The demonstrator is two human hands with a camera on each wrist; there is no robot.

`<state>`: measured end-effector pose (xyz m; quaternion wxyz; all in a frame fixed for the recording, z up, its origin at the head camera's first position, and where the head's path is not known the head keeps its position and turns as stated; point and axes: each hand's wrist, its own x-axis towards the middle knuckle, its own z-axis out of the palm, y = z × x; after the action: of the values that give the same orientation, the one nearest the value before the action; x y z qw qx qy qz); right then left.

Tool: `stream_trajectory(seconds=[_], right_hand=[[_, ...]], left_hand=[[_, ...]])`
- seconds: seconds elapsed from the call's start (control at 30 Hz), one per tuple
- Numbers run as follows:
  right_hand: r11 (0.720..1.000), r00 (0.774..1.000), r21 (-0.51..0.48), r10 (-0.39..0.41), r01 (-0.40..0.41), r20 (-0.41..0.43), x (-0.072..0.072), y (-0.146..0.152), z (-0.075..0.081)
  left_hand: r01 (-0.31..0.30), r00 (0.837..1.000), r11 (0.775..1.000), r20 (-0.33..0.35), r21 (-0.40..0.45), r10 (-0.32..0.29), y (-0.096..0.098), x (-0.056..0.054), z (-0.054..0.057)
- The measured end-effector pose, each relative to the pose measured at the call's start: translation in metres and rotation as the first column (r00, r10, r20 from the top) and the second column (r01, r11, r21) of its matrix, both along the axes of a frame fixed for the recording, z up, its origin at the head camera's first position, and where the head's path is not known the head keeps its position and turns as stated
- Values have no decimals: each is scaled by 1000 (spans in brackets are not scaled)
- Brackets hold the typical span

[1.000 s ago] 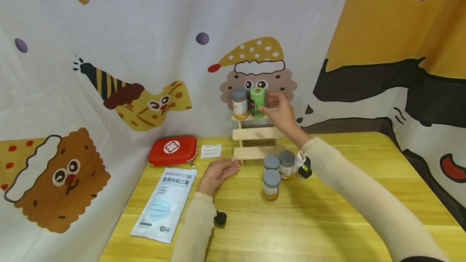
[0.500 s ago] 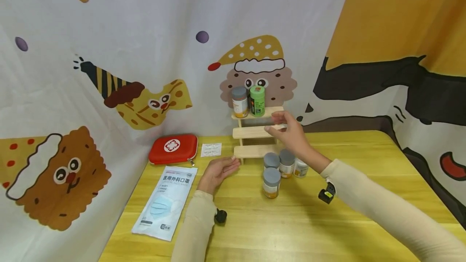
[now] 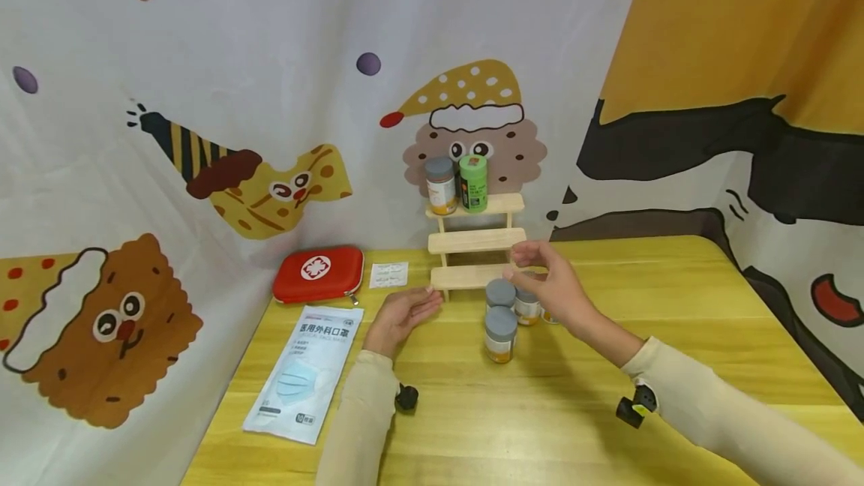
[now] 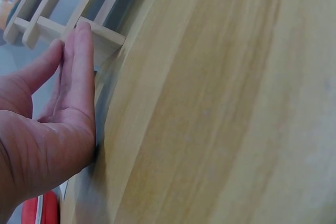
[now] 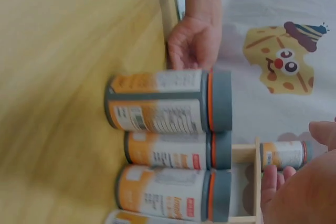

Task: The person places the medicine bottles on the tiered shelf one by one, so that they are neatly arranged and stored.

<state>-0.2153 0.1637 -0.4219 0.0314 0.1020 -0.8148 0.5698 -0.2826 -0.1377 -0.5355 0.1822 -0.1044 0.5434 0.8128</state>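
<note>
Pale wood forms the three-step stand [image 3: 476,240], its lower left end met by the fingertips of the left hand [image 3: 400,317]; those fingers lie nearly straight and grip nothing. The right arm reaches in from the side, its hand [image 3: 553,287] bent loosely, thumb apart from fingers, empty, beside the grey-capped jars [image 3: 500,336] upright on the table [image 3: 459,418]. A green bottle [image 3: 475,184] and another grey-capped jar [image 3: 441,186] stand on the top step.

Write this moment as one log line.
left hand: at wooden rack | right hand: empty, near grey-lidded jars | top shelf: white-orange jar, green bottle
</note>
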Motion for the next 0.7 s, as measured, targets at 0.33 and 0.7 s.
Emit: stream_trajectory(seconds=[0.33, 0.7], right_hand=[[999, 1000, 53, 11, -9, -25, 30, -1, -18], [987, 998, 162, 21, -12, -51, 45, -10, -41]], left_hand=[[5, 1000, 1000, -15, -15, -6, 0, -1, 0], [6, 1000, 1000, -5, -8, -6, -1, -2, -1]])
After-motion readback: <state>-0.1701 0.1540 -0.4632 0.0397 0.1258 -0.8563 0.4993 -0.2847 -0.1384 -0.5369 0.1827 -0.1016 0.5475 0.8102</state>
